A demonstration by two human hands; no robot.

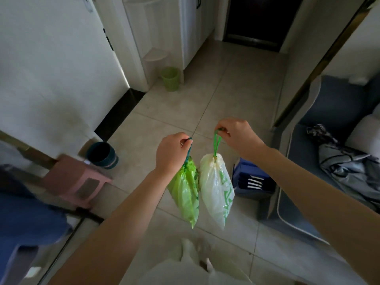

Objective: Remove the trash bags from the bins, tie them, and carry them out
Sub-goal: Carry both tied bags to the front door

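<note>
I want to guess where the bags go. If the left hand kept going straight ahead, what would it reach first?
Probably nothing soon. Ahead of the left hand, which holds the green bag, lies bare floor, with the dark door far beyond. Depth is hard to judge here.

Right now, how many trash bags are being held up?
2. The green trash bag hangs by its drawstring from the left hand; the white trash bag hangs from the right hand. They dangle side by side above the tiled floor.

The left hand [171, 153] pinches the drawstring of a green trash bag [186, 194]; the right hand [236, 134] pinches the white trash bag [216, 188] drawstring. Both bags hang touching above the tiled floor [216, 95].
</note>
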